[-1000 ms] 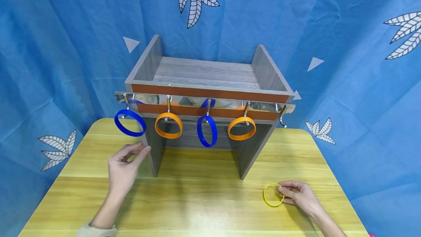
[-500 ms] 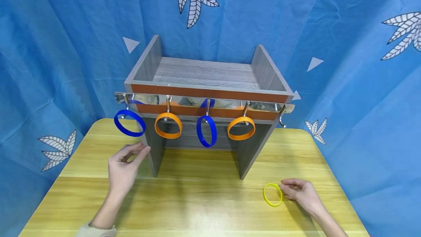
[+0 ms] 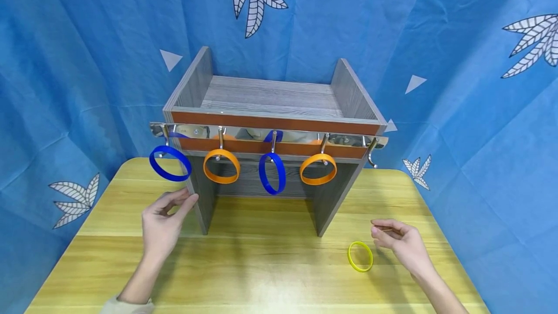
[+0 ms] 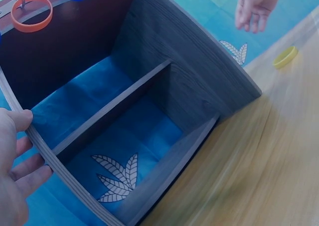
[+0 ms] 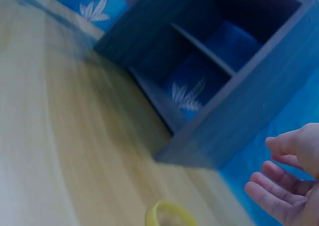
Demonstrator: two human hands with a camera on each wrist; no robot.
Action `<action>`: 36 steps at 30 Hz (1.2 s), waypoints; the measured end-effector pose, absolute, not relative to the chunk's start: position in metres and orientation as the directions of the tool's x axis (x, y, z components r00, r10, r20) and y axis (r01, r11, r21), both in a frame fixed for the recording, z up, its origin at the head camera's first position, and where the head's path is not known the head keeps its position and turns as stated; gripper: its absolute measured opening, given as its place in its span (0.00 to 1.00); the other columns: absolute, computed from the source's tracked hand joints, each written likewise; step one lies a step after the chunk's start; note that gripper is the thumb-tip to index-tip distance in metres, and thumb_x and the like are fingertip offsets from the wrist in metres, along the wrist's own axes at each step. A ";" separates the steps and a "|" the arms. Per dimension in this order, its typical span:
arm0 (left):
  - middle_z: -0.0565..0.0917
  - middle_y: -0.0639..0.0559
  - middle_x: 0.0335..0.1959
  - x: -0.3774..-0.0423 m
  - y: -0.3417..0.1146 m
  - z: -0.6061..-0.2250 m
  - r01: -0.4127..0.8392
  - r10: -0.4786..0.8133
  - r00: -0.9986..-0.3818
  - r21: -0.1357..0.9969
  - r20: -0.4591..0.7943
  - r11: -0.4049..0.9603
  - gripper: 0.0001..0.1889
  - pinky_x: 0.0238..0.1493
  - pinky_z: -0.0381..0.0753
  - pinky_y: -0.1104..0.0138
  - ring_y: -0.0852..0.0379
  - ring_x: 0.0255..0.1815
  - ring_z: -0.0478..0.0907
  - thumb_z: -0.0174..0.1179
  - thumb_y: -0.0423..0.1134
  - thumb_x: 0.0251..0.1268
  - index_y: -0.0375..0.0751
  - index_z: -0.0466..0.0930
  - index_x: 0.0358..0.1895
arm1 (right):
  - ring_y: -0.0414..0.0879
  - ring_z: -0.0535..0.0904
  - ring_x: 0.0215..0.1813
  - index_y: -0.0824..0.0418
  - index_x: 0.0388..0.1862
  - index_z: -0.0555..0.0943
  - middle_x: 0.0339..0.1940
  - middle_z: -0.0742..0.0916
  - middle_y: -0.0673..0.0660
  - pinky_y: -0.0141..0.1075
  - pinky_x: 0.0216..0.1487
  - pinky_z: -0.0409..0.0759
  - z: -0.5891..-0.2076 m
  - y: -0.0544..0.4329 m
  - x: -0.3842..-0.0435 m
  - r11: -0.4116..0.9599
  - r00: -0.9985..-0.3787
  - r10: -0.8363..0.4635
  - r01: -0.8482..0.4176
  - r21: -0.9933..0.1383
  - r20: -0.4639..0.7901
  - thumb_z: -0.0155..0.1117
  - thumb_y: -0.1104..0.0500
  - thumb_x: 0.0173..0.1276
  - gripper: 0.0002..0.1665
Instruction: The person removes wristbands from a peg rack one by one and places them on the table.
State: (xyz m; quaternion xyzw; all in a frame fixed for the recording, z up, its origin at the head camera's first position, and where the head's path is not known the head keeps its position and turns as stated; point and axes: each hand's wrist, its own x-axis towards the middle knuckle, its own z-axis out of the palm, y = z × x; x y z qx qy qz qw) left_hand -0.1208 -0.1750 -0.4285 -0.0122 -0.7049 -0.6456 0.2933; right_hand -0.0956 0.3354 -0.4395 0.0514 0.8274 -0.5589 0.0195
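Observation:
My left hand point(image 3: 162, 227) grips the front edge of the left side panel of a grey wooden shelf point(image 3: 272, 95). In the left wrist view its thumb and fingers point(image 4: 31, 167) lie at that panel edge. On the wooden table, right of the shelf, a yellow wristband point(image 3: 360, 257) lies by itself. Just above and right of it hovers my right hand point(image 3: 403, 246), fingers loosely bent and apart from the band. The right wrist view shows that hand point(image 5: 291, 178) holding nothing, with the yellow wristband point(image 5: 169, 215) partly cut off below.
A metal hook rail point(image 3: 301, 135) runs across the shelf front. Blue point(image 3: 272, 173) and orange point(image 3: 318, 169) wristbands hang on its hooks; the rightmost hook point(image 3: 371, 153) bears none. A blue patterned cloth point(image 3: 314, 18) surrounds the table point(image 3: 261, 265).
My right hand has let go of the yellow wristband and moved up and slightly away from it. The band lies on the table. My left hand has stayed on the shelf panel.

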 end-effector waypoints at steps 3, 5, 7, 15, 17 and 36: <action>0.90 0.69 0.34 -0.120 -0.175 -0.428 0.375 -0.373 -0.832 0.912 0.411 0.166 0.09 0.34 0.88 0.80 0.71 0.34 0.87 0.72 0.20 0.60 0.24 0.89 0.43 | 0.36 0.90 0.44 0.71 0.59 0.83 0.41 0.90 0.41 0.32 0.48 0.93 -0.429 0.326 -0.095 0.306 -0.997 0.056 0.062 -0.950 -0.047 0.69 0.61 0.76 0.19; 0.90 0.70 0.34 -0.121 -0.175 -0.428 0.367 -0.375 -0.834 0.914 0.405 0.171 0.09 0.34 0.89 0.80 0.71 0.34 0.87 0.72 0.20 0.60 0.24 0.89 0.43 | 0.37 0.91 0.44 0.68 0.56 0.85 0.41 0.91 0.43 0.33 0.48 0.94 -0.423 0.320 -0.094 0.254 -0.999 0.051 0.022 -0.967 -0.009 0.69 0.63 0.75 0.15; 0.90 0.71 0.34 -0.121 -0.175 -0.428 0.365 -0.373 -0.835 0.914 0.405 0.176 0.09 0.34 0.89 0.79 0.71 0.34 0.87 0.72 0.21 0.60 0.24 0.89 0.43 | 0.38 0.91 0.43 0.65 0.54 0.87 0.41 0.91 0.45 0.34 0.47 0.94 -0.417 0.313 -0.094 0.201 -0.999 0.045 -0.022 -0.979 0.031 0.69 0.64 0.75 0.11; 0.90 0.71 0.34 -0.121 -0.175 -0.428 0.385 -0.364 -0.829 0.905 0.425 0.181 0.08 0.34 0.88 0.80 0.71 0.34 0.87 0.72 0.20 0.60 0.23 0.89 0.43 | 0.39 0.92 0.42 0.62 0.49 0.88 0.42 0.92 0.49 0.37 0.46 0.94 -0.396 0.286 -0.092 0.052 -0.983 0.052 -0.176 -0.983 0.179 0.66 0.71 0.74 0.10; 0.90 0.70 0.34 -0.121 -0.175 -0.428 0.383 -0.367 -0.829 0.906 0.422 0.177 0.08 0.34 0.88 0.80 0.71 0.34 0.87 0.72 0.20 0.60 0.23 0.89 0.43 | 0.40 0.92 0.42 0.63 0.49 0.88 0.42 0.93 0.50 0.38 0.46 0.94 -0.391 0.279 -0.092 0.024 -0.976 0.058 -0.208 -0.978 0.209 0.65 0.72 0.74 0.11; 0.90 0.72 0.34 -0.121 -0.174 -0.427 0.370 -0.377 -0.829 0.910 0.413 0.184 0.08 0.34 0.88 0.80 0.71 0.34 0.87 0.72 0.21 0.60 0.24 0.89 0.43 | 0.43 0.94 0.43 0.69 0.52 0.86 0.43 0.94 0.52 0.41 0.48 0.94 -0.356 0.227 -0.096 -0.169 -0.910 0.057 -0.414 -0.895 0.410 0.59 0.77 0.75 0.14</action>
